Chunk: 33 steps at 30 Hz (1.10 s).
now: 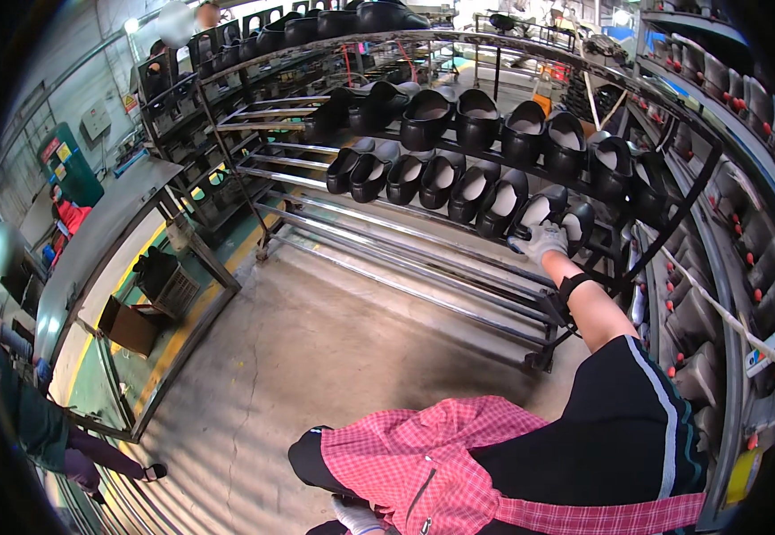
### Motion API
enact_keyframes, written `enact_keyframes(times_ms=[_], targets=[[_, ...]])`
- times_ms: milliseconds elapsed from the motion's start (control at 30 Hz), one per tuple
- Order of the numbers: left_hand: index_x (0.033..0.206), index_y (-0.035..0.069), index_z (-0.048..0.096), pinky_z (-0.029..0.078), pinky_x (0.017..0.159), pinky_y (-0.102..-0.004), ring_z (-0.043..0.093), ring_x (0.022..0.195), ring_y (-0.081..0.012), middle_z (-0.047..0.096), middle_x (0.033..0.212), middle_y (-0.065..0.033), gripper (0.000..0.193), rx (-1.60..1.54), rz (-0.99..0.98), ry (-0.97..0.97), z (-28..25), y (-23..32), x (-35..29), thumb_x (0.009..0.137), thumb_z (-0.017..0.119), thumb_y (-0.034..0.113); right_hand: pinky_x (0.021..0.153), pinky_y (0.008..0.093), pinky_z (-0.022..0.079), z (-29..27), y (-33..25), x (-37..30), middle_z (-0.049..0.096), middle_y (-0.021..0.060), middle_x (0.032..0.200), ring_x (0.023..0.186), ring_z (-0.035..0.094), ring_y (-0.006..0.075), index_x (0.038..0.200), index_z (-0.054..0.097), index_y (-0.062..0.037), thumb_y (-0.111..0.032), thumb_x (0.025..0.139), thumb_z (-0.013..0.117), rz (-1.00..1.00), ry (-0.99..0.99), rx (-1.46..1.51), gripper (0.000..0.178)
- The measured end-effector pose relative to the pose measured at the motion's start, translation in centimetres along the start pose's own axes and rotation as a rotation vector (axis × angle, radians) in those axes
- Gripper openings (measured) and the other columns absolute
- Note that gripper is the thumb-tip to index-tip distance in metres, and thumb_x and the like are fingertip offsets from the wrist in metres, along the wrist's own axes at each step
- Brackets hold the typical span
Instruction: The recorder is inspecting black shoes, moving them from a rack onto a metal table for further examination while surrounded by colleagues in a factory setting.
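Observation:
My right hand point(545, 241), in a pale work glove, reaches forward to the right end of a lower row of black shoes. Its fingers close on the heel end of one black shoe point(537, 212) with a light insole. Beside it, at the row's end, is another black shoe point(577, 223). Near the lower edge, my left hand point(358, 515), also gloved, hangs low beside the pink checked apron point(441, 446). Its fingers are mostly hidden, so I cannot see whether it holds anything.
Several black shoes stand on the upper tier of the metal rack point(423, 234); bare rails run below. Grey shoe lasts point(699, 374) line a rack close on my right. At left are a metal-topped table point(106, 218), a cardboard box point(129, 325) and another person point(49, 428).

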<state>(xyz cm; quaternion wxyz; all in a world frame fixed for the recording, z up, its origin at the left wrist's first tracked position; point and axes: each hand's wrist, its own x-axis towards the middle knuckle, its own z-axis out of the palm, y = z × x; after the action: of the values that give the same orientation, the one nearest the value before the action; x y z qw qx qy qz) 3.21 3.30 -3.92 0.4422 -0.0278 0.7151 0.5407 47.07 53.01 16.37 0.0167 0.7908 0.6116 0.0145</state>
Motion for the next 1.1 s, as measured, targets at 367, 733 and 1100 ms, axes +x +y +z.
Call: enact_keyframes(times_ms=[367,733,1100], targets=[[0.146,0.007,0.053,0.039,0.118,-0.0571,0.052,0.138,-0.0359,0.057,0.148,-0.0141,0.057,-0.676,-0.029,-0.105,-4.9,-12.8,14.3,0.103,0.044,0.044,0.118,0.0538,0.034,-0.3,-13.3,5.6,0.060,0.0163,0.148,0.141,0.051,0.0347,0.141,0.064,-0.0171,-0.072,0.092,0.053,-0.152,-0.012,0.005,0.074],[0.131,0.013,0.058,0.053,0.048,-0.0482,0.065,0.094,-0.0280,0.067,0.118,-0.0064,0.057,-0.453,-0.035,0.102,-2.5,-8.5,9.3,0.103,0.036,0.057,0.123,0.0580,0.028,0.2,-25.9,12.3,0.023,0.0255,0.170,0.153,0.033,0.0454,0.148,0.059,-0.0174,-0.068,0.085,0.064,-0.208,-0.064,0.172,0.081],[0.148,0.017,0.051,0.048,0.106,-0.0518,0.060,0.124,-0.0270,0.059,0.145,-0.0032,0.059,-0.458,-0.144,0.003,-3.8,-8.6,9.5,0.106,0.036,0.055,0.127,0.0583,0.015,-1.9,-22.7,0.5,0.048,0.0172,0.156,0.146,0.043,0.0350,0.161,0.037,-0.0136,-0.069,0.089,0.061,-0.575,0.202,-0.112,0.093]])
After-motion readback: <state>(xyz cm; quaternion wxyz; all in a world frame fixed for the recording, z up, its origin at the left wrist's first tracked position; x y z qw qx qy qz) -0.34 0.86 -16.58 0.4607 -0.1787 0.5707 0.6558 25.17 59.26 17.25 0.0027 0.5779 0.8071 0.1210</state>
